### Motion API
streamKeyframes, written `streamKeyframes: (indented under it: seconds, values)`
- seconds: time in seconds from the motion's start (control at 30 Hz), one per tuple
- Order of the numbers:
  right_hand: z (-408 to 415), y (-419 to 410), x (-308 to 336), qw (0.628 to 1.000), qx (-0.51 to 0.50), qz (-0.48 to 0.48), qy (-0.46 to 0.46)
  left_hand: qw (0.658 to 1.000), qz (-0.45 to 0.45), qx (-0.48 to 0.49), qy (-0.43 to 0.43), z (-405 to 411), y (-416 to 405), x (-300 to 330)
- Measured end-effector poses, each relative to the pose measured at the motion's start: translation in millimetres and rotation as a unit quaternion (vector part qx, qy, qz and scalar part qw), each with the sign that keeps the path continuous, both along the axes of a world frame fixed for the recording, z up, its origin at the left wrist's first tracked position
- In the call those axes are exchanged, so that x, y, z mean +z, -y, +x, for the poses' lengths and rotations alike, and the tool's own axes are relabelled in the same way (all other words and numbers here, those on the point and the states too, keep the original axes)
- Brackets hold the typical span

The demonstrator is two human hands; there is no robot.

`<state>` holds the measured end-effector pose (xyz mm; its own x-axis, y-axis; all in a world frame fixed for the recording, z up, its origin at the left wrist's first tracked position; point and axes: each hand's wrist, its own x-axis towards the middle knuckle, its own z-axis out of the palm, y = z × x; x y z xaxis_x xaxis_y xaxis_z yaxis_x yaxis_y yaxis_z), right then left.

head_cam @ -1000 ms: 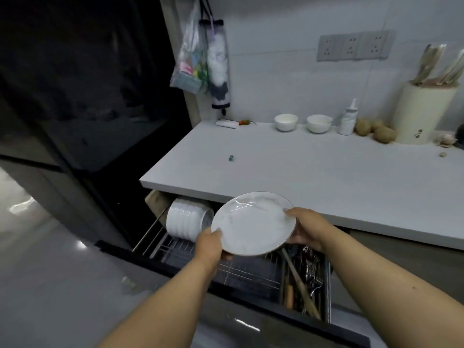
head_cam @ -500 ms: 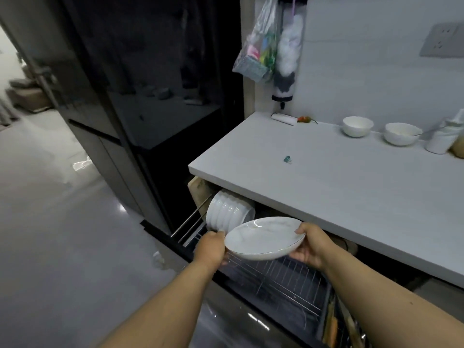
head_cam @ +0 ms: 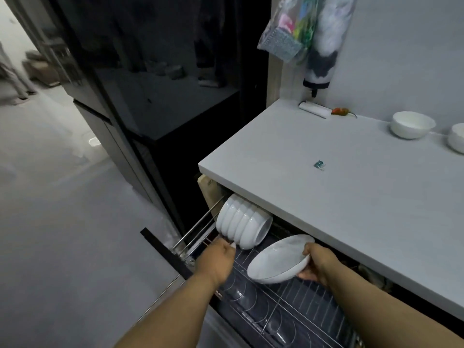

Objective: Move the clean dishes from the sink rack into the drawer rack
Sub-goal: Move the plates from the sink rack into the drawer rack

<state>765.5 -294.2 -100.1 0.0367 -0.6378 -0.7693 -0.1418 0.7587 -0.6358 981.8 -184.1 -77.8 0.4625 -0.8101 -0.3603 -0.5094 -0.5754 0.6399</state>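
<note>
Head view. Pulled-out drawer rack (head_cam: 296, 307) of chrome wire sits under the white tabletop (head_cam: 351, 197), its front edge toward the floor.

White plate (head_cam: 280, 259) held over the rack, tilted, upper rim near the tabletop's underside, lower rim just above the wires. Not seated in any slot. It is just right of a row of white bowls (head_cam: 243, 222) nested on their sides at the rack's left end.

Right hand (head_cam: 315, 263) grasps the plate at its right rim: thumb on the upper face, fingers curled beneath.

Left hand (head_cam: 217, 259) is off the plate, reaching in at the rack's left side below the bowls. One fingertip shows pale near the lowest bowl's rim; the other fingers are hidden behind the back of the hand. Cannot tell whether it is clenched, relaxed, or gripping a wire or bowl.

Rack's lower portion shows curved wire dividers, with glassy reflections among them.

On the tabletop, toward the wall: two white bowls (head_cam: 413, 124), the second cut by the right frame edge; a small white roll (head_cam: 315, 111) with a red chilli (head_cam: 341, 111) beside it; a tiny teal object (head_cam: 319, 164) lying alone mid-surface.

A plastic bag (head_cam: 288, 28) with colourful contents hangs on the wall above. Dark glossy refrigerator (head_cam: 150, 96) stands left of the tabletop; grey floor (head_cam: 62, 222) beyond.
</note>
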Motion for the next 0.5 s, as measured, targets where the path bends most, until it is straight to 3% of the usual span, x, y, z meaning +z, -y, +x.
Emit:
streamKeyframes:
  seconds: [0.2, 0.33, 0.5]
  values:
    - [18, 17, -22, 1.0, 0.009, 0.011, -0.01, 0.994, 0.043, -0.088, 0.054, 7, 3, -32]
    - [29, 29, -37, 0.999, -0.033, 0.007, -0.007, 0.993, 0.034, -0.101, 0.06, 9, 6, -47]
    - [46, 46, -57, 0.999, 0.005, -0.014, -0.05, 0.988, 0.067, -0.119, 0.074, 9, 6, -56]
